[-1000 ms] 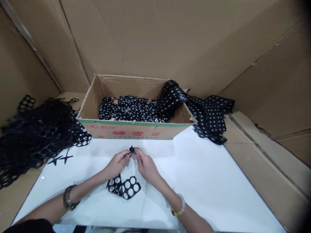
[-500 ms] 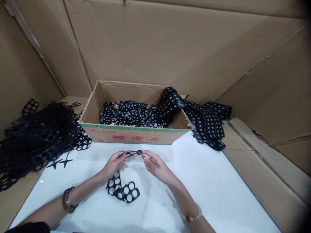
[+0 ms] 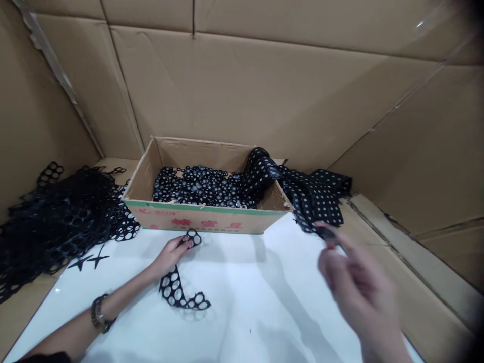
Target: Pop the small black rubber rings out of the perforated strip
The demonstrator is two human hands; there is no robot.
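My left hand (image 3: 168, 259) pinches a black perforated strip (image 3: 174, 287) near its upper end. A few of the strip's rings (image 3: 194, 238) stick out past the fingertips, and the rest hangs below the hand and curves to the right over the white table. My right hand (image 3: 359, 287) is raised close to the camera on the right, smeared by motion. Its fingers are drawn together around a small dark thing with a reddish spot beside it, too blurred to name. Behind it lies black dotted sheet material.
An open cardboard box (image 3: 204, 222) holds many small black rings (image 3: 200, 184). A black dotted sheet (image 3: 317, 194) drapes over its right side. A heap of black perforated scrap (image 3: 64, 217) and star-shaped offcuts (image 3: 97, 258) lie left. Cardboard walls (image 3: 264, 91) enclose the table (image 3: 234, 312).
My right hand has left the strip's upper end and swung right and nearer the camera. My left hand still holds the strip, slightly further left. The view has tilted a little upward.
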